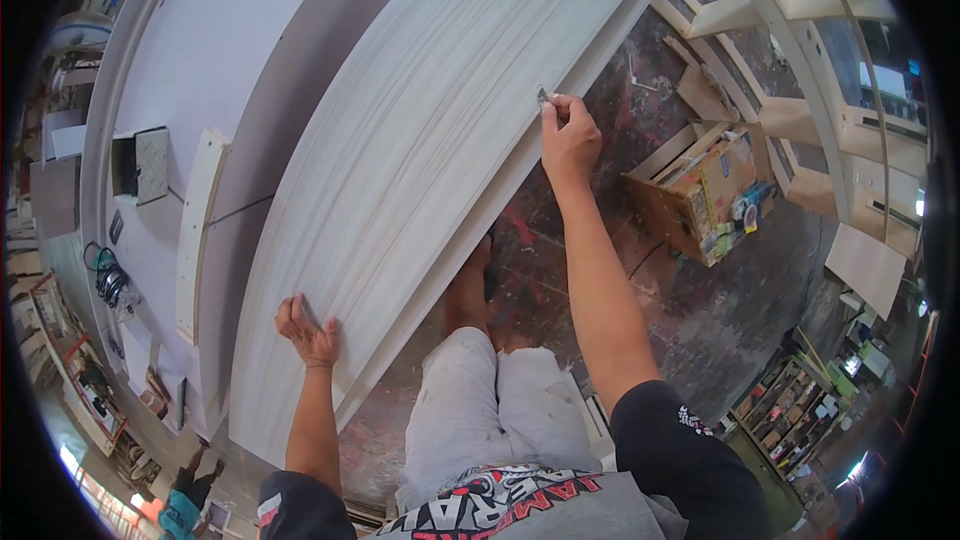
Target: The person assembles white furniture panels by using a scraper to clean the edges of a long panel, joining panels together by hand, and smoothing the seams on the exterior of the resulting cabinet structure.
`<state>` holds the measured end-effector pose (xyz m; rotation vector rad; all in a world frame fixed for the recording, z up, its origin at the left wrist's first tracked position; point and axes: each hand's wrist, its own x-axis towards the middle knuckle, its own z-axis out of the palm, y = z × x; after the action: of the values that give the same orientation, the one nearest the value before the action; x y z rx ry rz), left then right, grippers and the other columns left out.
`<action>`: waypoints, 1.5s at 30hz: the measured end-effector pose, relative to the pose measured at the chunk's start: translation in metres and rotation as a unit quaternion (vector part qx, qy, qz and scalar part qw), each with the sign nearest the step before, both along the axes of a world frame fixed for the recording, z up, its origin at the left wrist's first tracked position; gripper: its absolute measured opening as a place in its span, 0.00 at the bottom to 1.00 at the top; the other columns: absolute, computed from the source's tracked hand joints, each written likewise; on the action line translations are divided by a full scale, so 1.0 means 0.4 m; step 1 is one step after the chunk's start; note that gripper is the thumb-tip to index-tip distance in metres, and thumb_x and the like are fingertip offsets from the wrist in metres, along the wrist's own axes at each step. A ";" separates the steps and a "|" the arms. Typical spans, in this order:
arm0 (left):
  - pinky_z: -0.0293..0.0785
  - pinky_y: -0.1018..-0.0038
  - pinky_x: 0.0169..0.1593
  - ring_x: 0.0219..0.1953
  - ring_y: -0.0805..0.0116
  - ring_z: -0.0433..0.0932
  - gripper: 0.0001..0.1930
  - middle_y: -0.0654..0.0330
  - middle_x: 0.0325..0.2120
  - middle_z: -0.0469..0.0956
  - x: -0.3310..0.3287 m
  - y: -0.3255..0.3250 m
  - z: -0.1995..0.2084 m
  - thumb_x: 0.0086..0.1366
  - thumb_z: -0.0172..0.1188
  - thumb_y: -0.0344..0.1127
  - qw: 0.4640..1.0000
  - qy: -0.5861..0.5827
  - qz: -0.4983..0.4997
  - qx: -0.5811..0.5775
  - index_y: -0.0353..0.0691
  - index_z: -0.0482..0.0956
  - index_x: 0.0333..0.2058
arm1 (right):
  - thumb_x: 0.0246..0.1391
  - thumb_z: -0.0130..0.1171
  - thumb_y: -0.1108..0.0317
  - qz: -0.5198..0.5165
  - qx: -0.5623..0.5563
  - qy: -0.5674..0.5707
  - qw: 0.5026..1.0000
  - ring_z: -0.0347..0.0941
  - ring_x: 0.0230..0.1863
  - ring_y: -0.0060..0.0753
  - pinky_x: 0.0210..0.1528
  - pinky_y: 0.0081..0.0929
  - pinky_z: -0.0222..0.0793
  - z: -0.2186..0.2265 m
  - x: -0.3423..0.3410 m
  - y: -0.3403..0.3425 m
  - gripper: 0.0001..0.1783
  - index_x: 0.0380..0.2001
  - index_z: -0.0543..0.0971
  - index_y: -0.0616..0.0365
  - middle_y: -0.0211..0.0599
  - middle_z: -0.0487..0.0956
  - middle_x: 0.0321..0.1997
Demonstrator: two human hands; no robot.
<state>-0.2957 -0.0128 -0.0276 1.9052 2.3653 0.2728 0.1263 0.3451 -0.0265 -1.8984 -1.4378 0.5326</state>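
A long wood-grained panel (pixel 400 140) in pale grey, with a curved far edge, lies slanting in front of me. My left hand (pixel 308 332) rests on its lower left part, fingers apart and holding nothing. My right hand (pixel 571 142) is at the panel's near edge, further up and to the right. Its thumb and fingers pinch a small grey piece (pixel 542 96), whose tip is at the panel's surface. The piece is too small for me to tell its kind.
Left of the panel, a white table (pixel 240 30) holds a pale wooden strip (pixel 203 235), a small open box (pixel 140 165) and coiled cable (pixel 110 278). A cardboard box (pixel 700 195) stands on the stained floor to the right. Beyond it rises a curved wooden frame (pixel 815 90). Another person (pixel 185 505) shows at lower left.
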 end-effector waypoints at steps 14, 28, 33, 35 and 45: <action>0.45 0.51 0.69 0.65 0.49 0.58 0.37 0.50 0.60 0.64 -0.015 0.008 -0.006 0.69 0.47 0.64 0.998 -0.018 -0.020 0.049 0.40 0.65 0.65 | 0.57 0.66 0.65 -0.002 -0.026 -0.044 0.999 0.79 0.40 0.40 0.48 0.41 0.71 0.007 -0.274 -0.415 0.07 0.38 0.81 0.49 0.28 0.84 0.34; 0.46 0.51 0.69 0.65 0.52 0.59 0.31 0.52 0.60 0.65 -0.019 0.018 -0.027 0.66 0.57 0.53 0.988 -0.095 -0.035 0.115 0.41 0.69 0.62 | 0.57 0.66 0.66 -0.018 -0.006 -0.068 0.997 0.79 0.39 0.40 0.46 0.41 0.70 0.027 -0.549 -0.836 0.06 0.37 0.81 0.51 0.29 0.85 0.35; 0.48 0.52 0.68 0.64 0.50 0.61 0.28 0.50 0.59 0.67 -0.108 -0.086 -0.018 0.66 0.61 0.46 0.961 -0.182 -0.063 0.197 0.39 0.70 0.61 | 0.57 0.66 0.67 -0.018 -0.003 -0.063 0.998 0.79 0.39 0.40 0.46 0.40 0.69 0.025 -0.652 -0.988 0.07 0.37 0.80 0.52 0.29 0.85 0.35; 0.50 0.52 0.68 0.64 0.48 0.60 0.27 0.48 0.59 0.67 -0.178 -0.208 -0.006 0.65 0.62 0.41 0.965 -0.196 -0.070 0.162 0.39 0.71 0.60 | 0.56 0.67 0.67 -0.016 -0.002 -0.059 0.998 0.79 0.38 0.40 0.46 0.40 0.69 0.024 -0.672 -1.048 0.07 0.38 0.80 0.52 0.28 0.84 0.34; 0.51 0.50 0.68 0.63 0.51 0.62 0.29 0.51 0.57 0.66 -0.651 -0.810 0.005 0.66 0.57 0.48 0.987 -0.039 -0.155 0.009 0.39 0.68 0.61 | 0.56 0.67 0.69 -0.021 0.014 -0.048 0.999 0.79 0.38 0.41 0.45 0.42 0.70 0.014 -0.827 -1.278 0.07 0.37 0.80 0.51 0.31 0.84 0.34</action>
<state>-0.5560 -0.3367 -0.0254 2.1870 1.9864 0.3348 -0.2046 -0.1660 -0.0209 -1.9514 -1.4544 0.4054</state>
